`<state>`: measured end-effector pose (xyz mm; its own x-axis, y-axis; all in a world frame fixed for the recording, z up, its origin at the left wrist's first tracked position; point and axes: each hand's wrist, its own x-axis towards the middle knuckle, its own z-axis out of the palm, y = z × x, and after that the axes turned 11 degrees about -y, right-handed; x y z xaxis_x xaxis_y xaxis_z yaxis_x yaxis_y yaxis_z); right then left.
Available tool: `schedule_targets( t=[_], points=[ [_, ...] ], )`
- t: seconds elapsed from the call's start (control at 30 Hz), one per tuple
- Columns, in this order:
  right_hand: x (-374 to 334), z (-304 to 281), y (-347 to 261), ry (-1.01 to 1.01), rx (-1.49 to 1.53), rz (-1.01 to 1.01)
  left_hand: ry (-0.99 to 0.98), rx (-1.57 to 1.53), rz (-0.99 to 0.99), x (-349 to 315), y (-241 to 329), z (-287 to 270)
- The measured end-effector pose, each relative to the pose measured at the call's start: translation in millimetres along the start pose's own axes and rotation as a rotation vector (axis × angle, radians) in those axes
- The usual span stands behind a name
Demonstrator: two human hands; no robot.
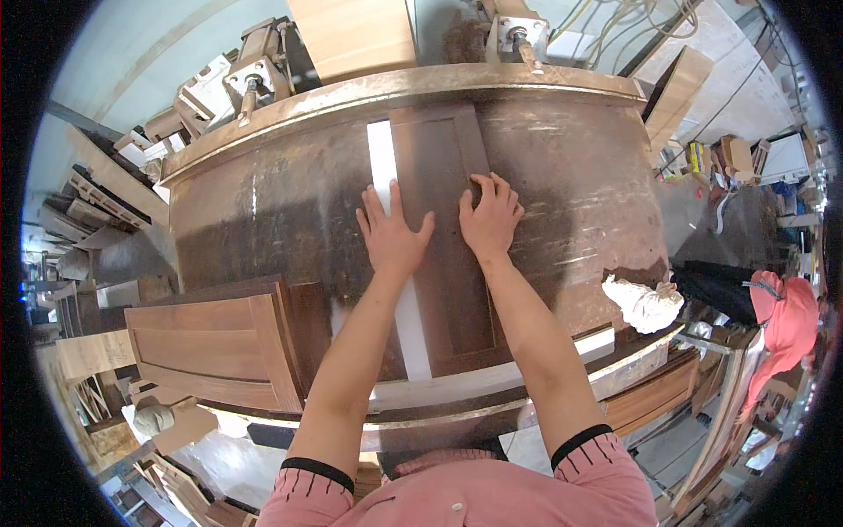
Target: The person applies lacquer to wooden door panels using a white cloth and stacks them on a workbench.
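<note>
A dark brown framed wooden panel (443, 290) lies lengthwise on the worn metal bench top (580, 193). Along its left side runs a long white strip (381, 151), lying flat. My left hand (395, 235) has its fingers spread over the strip, with the thumb reaching onto the panel. At the panel's right edge rests my right hand (490, 220), its fingers apart and slightly bent, holding nothing. Both palms face down, and the hands cover parts of the strip and the panel edge.
Reddish-brown framed panels (211, 338) are stacked at the near left. A crumpled white cloth (645, 303) lies on the near right corner. A raised rail (369, 88) with two clamp cylinders (518, 35) borders the far side. Pink fabric (781, 325) hangs at the right.
</note>
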<state>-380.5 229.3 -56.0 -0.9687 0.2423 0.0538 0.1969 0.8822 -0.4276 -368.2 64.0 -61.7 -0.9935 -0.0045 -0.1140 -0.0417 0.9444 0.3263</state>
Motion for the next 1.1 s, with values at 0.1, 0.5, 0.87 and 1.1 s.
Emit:
schedule_targets(
  t=[0.1, 0.5, 0.87, 1.1],
  points=[
    [0.4, 1.5, 0.6, -0.001, -0.007, 0.011, -0.012, 0.001, 0.001, -0.7, 0.9, -0.1],
    [2.2, 2.6, 5.5, 0.016, 0.005, -0.007, 0.048, -0.001, 0.025, -2.1, 3.0, 4.3],
    [-114.5, -52.0, 50.3, -0.267, 0.049, 0.085, -0.095, -0.022, -0.083, -1.9, 10.2, -19.0],
    [-126.7, -75.7, 25.4, -0.162, 0.111, 0.155, -0.244, -0.562, 0.271, 37.5, -73.2, -3.3]
  ],
)
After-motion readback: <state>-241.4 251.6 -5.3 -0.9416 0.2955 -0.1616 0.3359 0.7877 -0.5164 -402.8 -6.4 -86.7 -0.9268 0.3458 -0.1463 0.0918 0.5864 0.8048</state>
